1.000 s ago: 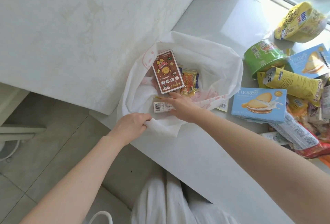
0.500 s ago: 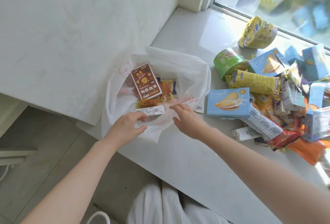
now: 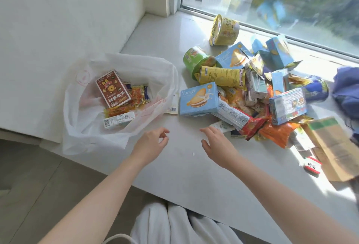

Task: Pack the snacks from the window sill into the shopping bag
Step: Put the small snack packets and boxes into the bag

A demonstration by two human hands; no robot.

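Snacks [image 3: 246, 88] piled; left hand [image 3: 150, 143], right hand [image 3: 218, 144] empty, hovering.

- "Yuogee" is printed in pale script on the light blue biscuit box [image 3: 198, 99].
- The brown carton [image 3: 112, 88] bears upside-down Chinese characters, not clearly legible.
- The white packet [image 3: 118, 120] shows a barcode.

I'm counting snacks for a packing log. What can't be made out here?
Head view:
Orange sachets in the white plastic shopping bag: partly under the red-brown cartoon carton.
Snack pile: lower layers buried under the light-blue biscuit box and wrappers.
Dark blue cloth: cut off by the right edge.
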